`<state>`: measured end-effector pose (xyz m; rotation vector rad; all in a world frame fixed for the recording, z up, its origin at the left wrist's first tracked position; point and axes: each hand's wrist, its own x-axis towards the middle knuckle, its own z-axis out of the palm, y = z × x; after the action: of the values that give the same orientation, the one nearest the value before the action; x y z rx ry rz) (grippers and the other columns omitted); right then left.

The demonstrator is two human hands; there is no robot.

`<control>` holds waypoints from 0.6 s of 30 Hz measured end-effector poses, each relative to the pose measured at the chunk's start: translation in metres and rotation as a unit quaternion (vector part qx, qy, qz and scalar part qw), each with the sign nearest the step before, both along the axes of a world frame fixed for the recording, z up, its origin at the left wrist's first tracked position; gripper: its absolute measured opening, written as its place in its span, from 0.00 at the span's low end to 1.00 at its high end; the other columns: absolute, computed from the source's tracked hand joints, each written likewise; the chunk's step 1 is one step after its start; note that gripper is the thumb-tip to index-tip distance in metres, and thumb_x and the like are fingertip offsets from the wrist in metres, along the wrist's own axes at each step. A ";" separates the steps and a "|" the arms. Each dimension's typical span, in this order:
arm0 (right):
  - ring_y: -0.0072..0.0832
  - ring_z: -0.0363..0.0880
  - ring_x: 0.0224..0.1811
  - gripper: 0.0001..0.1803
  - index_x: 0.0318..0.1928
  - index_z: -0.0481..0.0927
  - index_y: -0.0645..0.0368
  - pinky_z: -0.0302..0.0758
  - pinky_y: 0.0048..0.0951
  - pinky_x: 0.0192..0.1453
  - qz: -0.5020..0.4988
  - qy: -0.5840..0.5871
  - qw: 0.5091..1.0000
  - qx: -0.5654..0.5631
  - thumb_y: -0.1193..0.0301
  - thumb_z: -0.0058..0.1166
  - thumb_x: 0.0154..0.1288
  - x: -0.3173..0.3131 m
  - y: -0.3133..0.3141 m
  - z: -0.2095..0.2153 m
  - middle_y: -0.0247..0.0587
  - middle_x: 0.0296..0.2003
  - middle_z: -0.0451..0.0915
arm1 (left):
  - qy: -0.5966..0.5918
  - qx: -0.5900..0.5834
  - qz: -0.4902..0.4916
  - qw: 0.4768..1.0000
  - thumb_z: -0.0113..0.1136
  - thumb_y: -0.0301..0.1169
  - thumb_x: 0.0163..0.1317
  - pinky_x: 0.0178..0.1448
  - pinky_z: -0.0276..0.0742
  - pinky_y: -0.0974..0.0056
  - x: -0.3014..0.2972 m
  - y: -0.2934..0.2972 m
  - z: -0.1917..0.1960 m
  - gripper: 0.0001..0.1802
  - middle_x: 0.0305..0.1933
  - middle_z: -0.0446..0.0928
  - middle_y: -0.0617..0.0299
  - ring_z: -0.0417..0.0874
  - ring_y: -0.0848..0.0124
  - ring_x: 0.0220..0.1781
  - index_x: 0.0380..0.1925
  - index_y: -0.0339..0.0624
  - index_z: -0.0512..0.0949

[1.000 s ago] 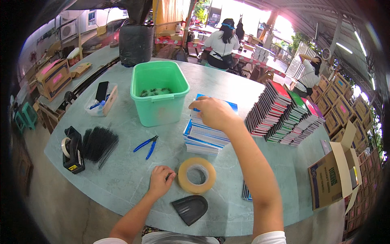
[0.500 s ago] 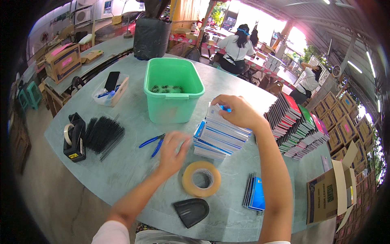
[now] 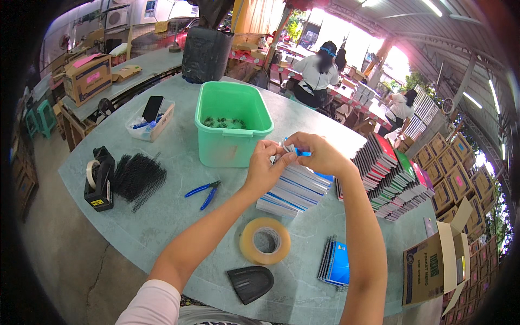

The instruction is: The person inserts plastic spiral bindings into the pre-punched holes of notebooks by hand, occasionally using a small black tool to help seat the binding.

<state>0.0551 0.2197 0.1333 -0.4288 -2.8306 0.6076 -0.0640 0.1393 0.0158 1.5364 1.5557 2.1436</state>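
My left hand [image 3: 268, 169] and my right hand [image 3: 320, 154] meet over the far end of a row of small notepads [image 3: 297, 189] with white page edges and blue covers. Between their closed fingers is a notepad [image 3: 290, 147], mostly hidden by the hands; white paper and a bit of blue show. Just beyond my left hand stands a green plastic bin [image 3: 233, 146] with several dark wire pieces inside. Blue-handled cutting pliers [image 3: 203, 193] lie left of my left forearm. A wide roll of clear tape [image 3: 248, 242] rests between my forearms.
Black spiral wires [image 3: 140, 179] lie beside a tape dispenser [image 3: 100, 181]. A clear tray [image 3: 154, 127] holds a phone. Right are stacked notebooks [image 3: 374, 162], blue spiral notebooks [image 3: 338, 262] and an open carton [image 3: 428, 268]. A black curved piece [image 3: 250, 284] lies near. People work farther off.
My left hand has moved up and right from beside the pliers to join my right hand at the notepad. The view has shifted slightly.
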 end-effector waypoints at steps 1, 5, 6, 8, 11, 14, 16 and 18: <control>0.42 0.78 0.47 0.23 0.47 0.75 0.58 0.74 0.37 0.50 0.009 0.014 1.000 -0.002 0.78 0.60 0.47 0.000 0.004 -0.005 0.49 0.43 0.80 | -0.013 -0.006 -0.008 1.000 0.64 0.42 0.55 0.47 0.70 0.61 0.001 0.001 0.000 0.17 0.42 0.70 0.54 0.72 0.62 0.46 0.29 0.37 0.79; 0.41 0.78 0.47 0.24 0.47 0.75 0.57 0.74 0.37 0.50 0.008 0.018 1.000 -0.014 0.79 0.62 0.45 -0.002 0.006 -0.006 0.49 0.44 0.80 | -0.068 -0.026 -0.045 0.996 0.64 0.42 0.55 0.45 0.71 0.64 0.002 -0.004 -0.001 0.18 0.43 0.71 0.54 0.73 0.65 0.45 0.31 0.36 0.80; 0.41 0.78 0.47 0.24 0.47 0.75 0.57 0.74 0.37 0.50 0.011 0.017 1.000 -0.020 0.79 0.62 0.45 -0.002 0.008 -0.006 0.49 0.44 0.80 | -0.083 -0.027 -0.058 0.995 0.64 0.42 0.55 0.45 0.71 0.64 0.002 -0.006 -0.001 0.18 0.44 0.71 0.55 0.73 0.66 0.44 0.31 0.36 0.80; 0.40 0.78 0.47 0.25 0.47 0.75 0.57 0.74 0.37 0.50 0.016 0.014 0.999 -0.033 0.78 0.63 0.44 -0.002 0.012 -0.007 0.49 0.44 0.80 | -0.064 -0.002 -0.052 0.997 0.65 0.40 0.55 0.45 0.72 0.65 0.001 0.000 -0.007 0.16 0.44 0.70 0.56 0.73 0.67 0.44 0.31 0.35 0.81; 0.31 0.78 0.47 0.23 0.48 0.74 0.60 0.73 0.33 0.54 -0.004 -0.002 1.000 -0.029 0.84 0.58 0.47 -0.003 0.008 -0.004 0.44 0.42 0.80 | -0.086 -0.025 -0.077 0.993 0.65 0.38 0.55 0.46 0.72 0.65 0.001 -0.002 -0.007 0.17 0.47 0.69 0.55 0.73 0.67 0.44 0.38 0.36 0.78; 0.40 0.80 0.43 0.22 0.48 0.75 0.56 0.75 0.36 0.45 -0.019 0.002 1.000 -0.018 0.79 0.54 0.49 -0.005 -0.003 0.001 0.52 0.41 0.80 | -0.129 -0.023 -0.063 0.989 0.66 0.35 0.54 0.48 0.70 0.65 0.001 0.002 -0.013 0.25 0.50 0.67 0.56 0.71 0.69 0.49 0.50 0.40 0.70; 0.37 0.80 0.38 0.20 0.47 0.75 0.57 0.75 0.33 0.41 -0.075 0.098 0.990 0.074 0.79 0.51 0.50 0.003 -0.002 -0.006 0.50 0.36 0.81 | -0.095 -0.037 0.004 0.995 0.66 0.33 0.53 0.49 0.70 0.65 0.010 -0.001 -0.010 0.31 0.52 0.66 0.56 0.70 0.70 0.52 0.56 0.42 0.63; 0.33 0.79 0.33 0.19 0.46 0.74 0.58 0.75 0.30 0.36 -0.146 0.222 0.960 0.091 0.80 0.50 0.51 0.012 -0.010 -0.009 0.47 0.32 0.80 | 0.007 -0.078 0.127 0.989 0.67 0.32 0.52 0.49 0.70 0.65 0.013 -0.015 -0.004 0.37 0.53 0.66 0.56 0.69 0.70 0.53 0.59 0.43 0.57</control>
<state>0.0669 0.2099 0.1244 -0.5805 -2.3120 0.3292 -0.0507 0.1245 0.0123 1.3736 1.9673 2.0703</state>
